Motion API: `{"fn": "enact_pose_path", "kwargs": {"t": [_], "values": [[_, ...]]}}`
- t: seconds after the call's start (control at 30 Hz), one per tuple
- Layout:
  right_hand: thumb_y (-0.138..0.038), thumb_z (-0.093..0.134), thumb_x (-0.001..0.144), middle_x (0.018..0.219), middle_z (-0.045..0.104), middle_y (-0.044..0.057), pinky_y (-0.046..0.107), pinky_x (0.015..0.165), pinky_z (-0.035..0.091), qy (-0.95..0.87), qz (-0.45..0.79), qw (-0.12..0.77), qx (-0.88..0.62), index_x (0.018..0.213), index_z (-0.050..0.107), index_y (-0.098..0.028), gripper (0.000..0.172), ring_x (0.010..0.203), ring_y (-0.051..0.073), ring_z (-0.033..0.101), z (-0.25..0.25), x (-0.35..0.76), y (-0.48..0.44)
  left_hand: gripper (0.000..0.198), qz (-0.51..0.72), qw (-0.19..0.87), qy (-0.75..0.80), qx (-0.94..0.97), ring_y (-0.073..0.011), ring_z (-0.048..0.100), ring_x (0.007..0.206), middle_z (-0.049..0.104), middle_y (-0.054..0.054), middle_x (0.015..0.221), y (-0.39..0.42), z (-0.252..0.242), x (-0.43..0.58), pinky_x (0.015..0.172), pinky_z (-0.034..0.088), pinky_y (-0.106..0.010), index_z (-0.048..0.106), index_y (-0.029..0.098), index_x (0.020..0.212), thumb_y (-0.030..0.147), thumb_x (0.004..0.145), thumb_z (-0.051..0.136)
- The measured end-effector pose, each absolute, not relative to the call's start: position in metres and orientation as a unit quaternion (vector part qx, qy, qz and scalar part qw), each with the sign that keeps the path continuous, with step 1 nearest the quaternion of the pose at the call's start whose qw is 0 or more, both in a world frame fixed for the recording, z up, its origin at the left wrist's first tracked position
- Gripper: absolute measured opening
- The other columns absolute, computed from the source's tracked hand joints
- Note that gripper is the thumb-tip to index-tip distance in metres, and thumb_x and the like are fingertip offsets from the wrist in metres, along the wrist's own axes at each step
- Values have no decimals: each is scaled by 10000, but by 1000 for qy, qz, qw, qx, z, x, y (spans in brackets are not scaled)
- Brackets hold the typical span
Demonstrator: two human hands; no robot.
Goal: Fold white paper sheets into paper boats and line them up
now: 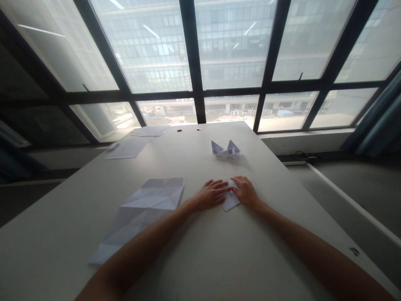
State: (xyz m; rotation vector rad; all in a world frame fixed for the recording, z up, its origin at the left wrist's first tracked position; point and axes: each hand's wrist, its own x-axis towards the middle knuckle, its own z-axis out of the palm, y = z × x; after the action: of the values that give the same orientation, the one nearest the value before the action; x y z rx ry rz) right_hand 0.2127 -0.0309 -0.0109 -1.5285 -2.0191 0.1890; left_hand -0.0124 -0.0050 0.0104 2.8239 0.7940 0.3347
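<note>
Small white folded paper piece lies pressed flat under left hand and right hand, fingers spread; likely creasing, next a firm swipe along the fold

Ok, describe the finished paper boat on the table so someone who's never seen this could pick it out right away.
Start at the white table under the big window and look toward its far edge, just right of centre. The folded paper boat sits there alone, beyond the left hand and right hand pressing a small folded paper. Unlike the flat sheets, it stands up with two pointed peaks.
</note>
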Motion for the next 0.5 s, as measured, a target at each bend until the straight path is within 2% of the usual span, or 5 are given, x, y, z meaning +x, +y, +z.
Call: {"fn": "enact_pose_path", "kwargs": {"t": [0.1,0.27,0.5], "values": [[-214,509,931,1293,629,70,339,1034,370,-792,81,280,-536,1278,606,-225,360,1213,210,510,-10,212,-32,472,129,99,268,950,-247,372,1385,444,-2,1498,-7,12,-11,1167,239,-423,485,409,1411,330,950,553],[-230,563,916,1181,660,71,320,996,382,-796,66,266,-540,1164,673,-215,272,1119,212,536,-5,211,-34,358,178,82,322,926,-237,486,1212,572,-49,1279,-9,11,-8,1071,373,-385,625,372,1285,292,943,561],[-304,659,873,1053,642,76,297,938,385,-766,53,257,-587,1060,700,-200,218,1038,219,535,-2,211,-34,312,191,44,367,910,-229,554,1086,660,-49,1128,-3,8,-6,1005,419,-385,710,292,1159,188,914,548]]}}
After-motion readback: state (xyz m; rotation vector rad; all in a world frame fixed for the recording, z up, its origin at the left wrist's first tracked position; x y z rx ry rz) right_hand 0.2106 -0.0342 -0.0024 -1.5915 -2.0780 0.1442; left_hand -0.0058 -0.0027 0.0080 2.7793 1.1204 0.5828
